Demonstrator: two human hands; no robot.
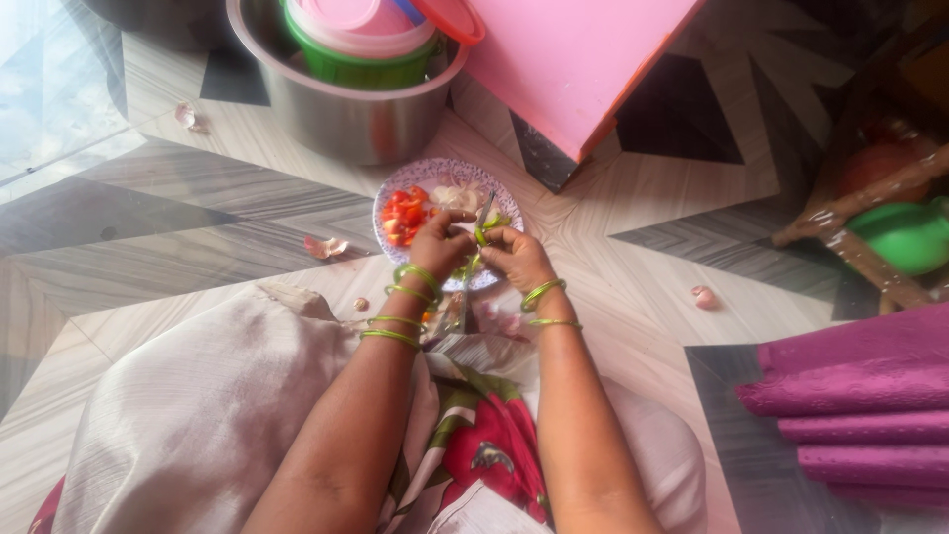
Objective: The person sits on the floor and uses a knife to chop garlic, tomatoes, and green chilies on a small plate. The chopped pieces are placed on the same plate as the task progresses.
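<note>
My left hand (440,243) and my right hand (516,257) meet over a patterned plate (440,170) on the floor. Between their fingertips they pinch a small green chilli (481,235), pressed against an upright metal blade (485,210) that rises between the hands. The plate holds chopped red tomato pieces (403,215) on its left and pale onion pieces (457,196) at the back. Green bangles ring both wrists. My lap, draped in beige and red floral cloth, fills the lower part of the view.
A steel pot (346,114) with green and pink containers stands behind the plate. A pink board (573,59) lies at the back right. Onion skins (324,246) dot the floor. Purple fabric (860,396) is at the right, a green bowl (905,235) under a wooden frame.
</note>
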